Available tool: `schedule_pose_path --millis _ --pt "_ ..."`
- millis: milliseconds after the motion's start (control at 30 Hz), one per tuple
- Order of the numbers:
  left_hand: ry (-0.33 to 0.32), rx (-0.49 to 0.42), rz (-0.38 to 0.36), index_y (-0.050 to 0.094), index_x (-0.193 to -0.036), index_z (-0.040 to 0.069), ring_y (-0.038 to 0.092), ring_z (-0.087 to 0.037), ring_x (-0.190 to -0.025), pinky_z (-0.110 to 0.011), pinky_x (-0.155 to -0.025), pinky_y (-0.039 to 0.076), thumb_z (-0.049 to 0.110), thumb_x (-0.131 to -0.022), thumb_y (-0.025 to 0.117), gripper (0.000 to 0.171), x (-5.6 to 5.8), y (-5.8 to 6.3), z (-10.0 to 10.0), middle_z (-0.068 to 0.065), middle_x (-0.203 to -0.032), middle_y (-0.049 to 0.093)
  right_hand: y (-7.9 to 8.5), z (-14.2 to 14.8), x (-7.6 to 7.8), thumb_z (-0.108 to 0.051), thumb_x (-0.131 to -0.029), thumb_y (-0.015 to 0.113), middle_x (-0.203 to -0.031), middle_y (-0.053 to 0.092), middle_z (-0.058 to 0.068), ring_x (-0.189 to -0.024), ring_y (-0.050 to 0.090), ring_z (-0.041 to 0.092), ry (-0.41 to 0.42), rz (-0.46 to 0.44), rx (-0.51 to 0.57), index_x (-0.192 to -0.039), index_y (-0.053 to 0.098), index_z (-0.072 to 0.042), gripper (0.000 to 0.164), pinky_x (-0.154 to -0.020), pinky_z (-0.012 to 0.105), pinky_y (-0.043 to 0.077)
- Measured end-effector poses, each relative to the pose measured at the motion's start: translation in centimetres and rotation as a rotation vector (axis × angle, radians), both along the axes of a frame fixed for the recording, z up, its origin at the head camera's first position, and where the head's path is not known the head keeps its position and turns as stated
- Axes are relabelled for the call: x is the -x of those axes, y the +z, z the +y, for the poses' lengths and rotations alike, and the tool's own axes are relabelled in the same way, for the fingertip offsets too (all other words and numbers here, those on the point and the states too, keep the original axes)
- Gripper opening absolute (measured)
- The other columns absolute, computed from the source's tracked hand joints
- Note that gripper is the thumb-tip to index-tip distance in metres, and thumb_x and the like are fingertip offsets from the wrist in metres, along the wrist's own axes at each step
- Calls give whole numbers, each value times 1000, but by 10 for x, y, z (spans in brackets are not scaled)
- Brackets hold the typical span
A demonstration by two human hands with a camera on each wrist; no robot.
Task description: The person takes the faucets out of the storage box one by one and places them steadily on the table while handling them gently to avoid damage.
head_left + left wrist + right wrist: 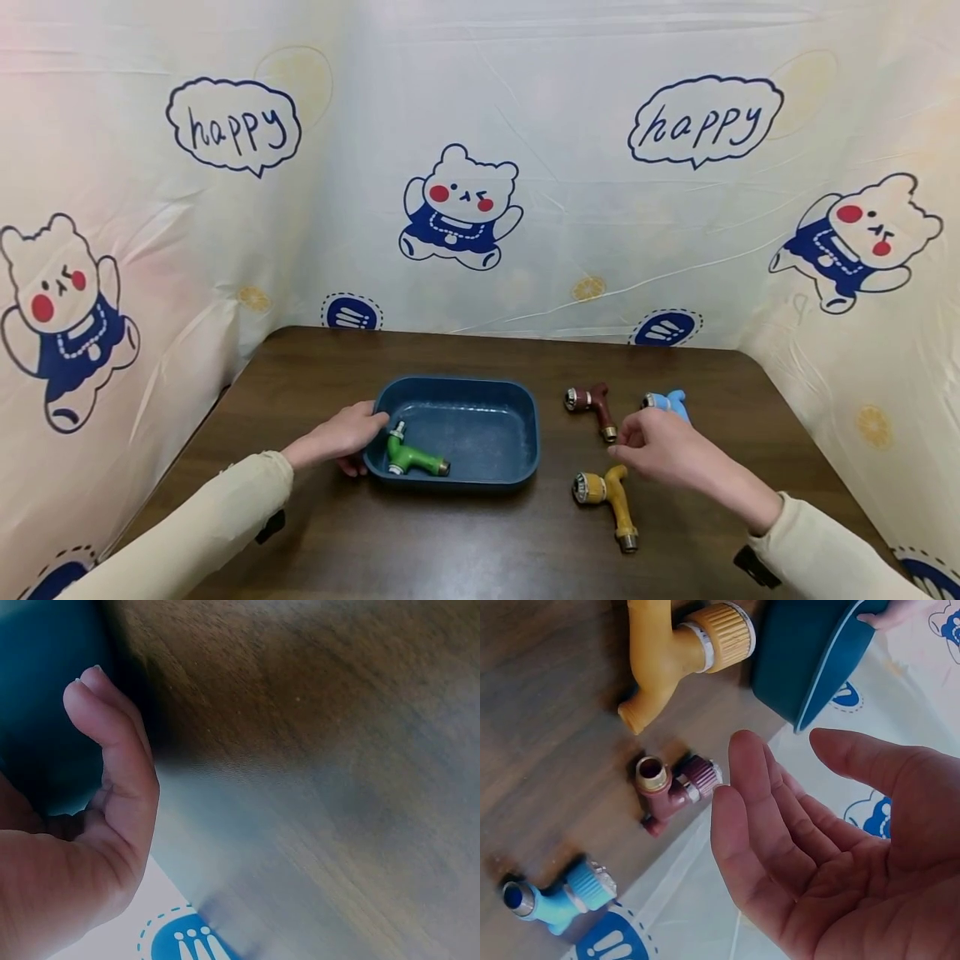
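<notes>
Cream sleeves (191, 525) lay nearest the camera, leading to two bare hands above a brown wooden table (450, 550). From the right hand (667, 446), the nearer of the two, the maroon faucet (601, 404) lay to the left and slightly farther from the person, its threaded end just beside the fingertips in the head view; its long axis ran away from the person, threaded end pointing nearward, ribbed handle leftward. The yellow faucet (617, 498) lay left and nearer the person, similarly aligned; the blue faucet (677, 406), partly hidden behind the hand, also turned its handle leftward. This hand was empty, fingers loosely bent, thumb apart from them. The left hand (339, 437) gripped the left rim of the blue tray (480, 482), inside which the green faucet (412, 457) lay lengthwise, threaded end pointing right.
</notes>
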State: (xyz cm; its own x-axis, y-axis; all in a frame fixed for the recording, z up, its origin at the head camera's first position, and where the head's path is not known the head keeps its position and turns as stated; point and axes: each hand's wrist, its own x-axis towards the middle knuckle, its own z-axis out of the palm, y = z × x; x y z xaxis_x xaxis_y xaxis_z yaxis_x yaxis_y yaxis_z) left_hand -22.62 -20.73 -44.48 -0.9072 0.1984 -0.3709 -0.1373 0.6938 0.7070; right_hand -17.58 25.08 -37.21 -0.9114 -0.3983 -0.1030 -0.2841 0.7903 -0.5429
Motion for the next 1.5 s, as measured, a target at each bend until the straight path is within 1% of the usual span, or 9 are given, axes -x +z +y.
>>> schedule_pose_path --millis 200,233,400,433,467,633,800,1133,1500 --pt "2 0 -5 48 -139 -4 67 -24 -52 -36 -47 60 22 -109 40 41 2 -2 -1 -15 -74 65 4 -10 4 -24 -95 77 -68 64 -8 -57 56 10 13 8 1 -82 71 -12 18 -53 28 48" --pt "-27 -16 10 48 -140 -3 66 -23 -52 -35 -46 59 24 -109 40 42 10 -18 -9 -15 -75 65 4 -11 4 -24 -96 76 -68 64 -8 -57 56 10 14 5 5 -83 71 -12 18 -52 29 48" --pt "-28 -22 0 47 -142 -4 67 -25 -53 -36 -47 60 25 -109 40 43 11 -20 -10 -16 -77 65 7 -18 6 -24 -96 75 -66 63 -7 -55 58 12 6 -4 6 -85 72 -11 18 -52 30 49" --pt "-24 -18 0 47 -142 -3 67 -24 -53 -36 -46 59 24 -109 40 43 11 -20 -10 -16 -77 65 8 -19 6 -24 -96 75 -66 64 -6 -54 58 12 1 -7 5 -85 72 -12 17 -52 30 49" --pt "3 1 -12 47 -140 -5 67 -25 -53 -36 -47 60 22 -109 39 42 3 -5 -2 -16 -76 65 8 -21 6 -24 -96 75 -67 64 -5 -54 58 12 -5 -11 -1 -85 72 -12 17 -52 30 49" --pt "22 17 4 50 -136 -3 66 -24 -51 -36 -46 59 21 -108 38 39 2 -7 1 -15 -75 65 10 -26 8 -25 -97 76 -72 66 -3 -56 57 12 -9 4 -9 -90 73 -9 17 -55 31 50" --pt "24 19 18 51 -133 -3 66 -25 -51 -37 -46 59 21 -108 39 37 3 -9 0 -16 -73 64 13 -32 12 -24 -97 76 -69 63 -5 -58 57 13 -17 11 -28 -88 72 -11 16 -55 32 50" --pt "26 18 21 51 -134 -3 66 -23 -51 -36 -46 59 21 -107 38 38 1 -6 2 -15 -72 64 19 -46 18 -21 -96 77 -71 65 -3 -61 56 12 22 30 -34 -88 74 -9 15 -55 32 49" --pt "23 14 26 49 -139 -4 65 -23 -50 -36 -45 59 21 -107 38 42 0 -7 2 -16 -71 64 18 -52 28 -22 -97 77 -68 61 -4 -59 55 12 35 33 -48 -86 73 -10 17 -54 31 50"
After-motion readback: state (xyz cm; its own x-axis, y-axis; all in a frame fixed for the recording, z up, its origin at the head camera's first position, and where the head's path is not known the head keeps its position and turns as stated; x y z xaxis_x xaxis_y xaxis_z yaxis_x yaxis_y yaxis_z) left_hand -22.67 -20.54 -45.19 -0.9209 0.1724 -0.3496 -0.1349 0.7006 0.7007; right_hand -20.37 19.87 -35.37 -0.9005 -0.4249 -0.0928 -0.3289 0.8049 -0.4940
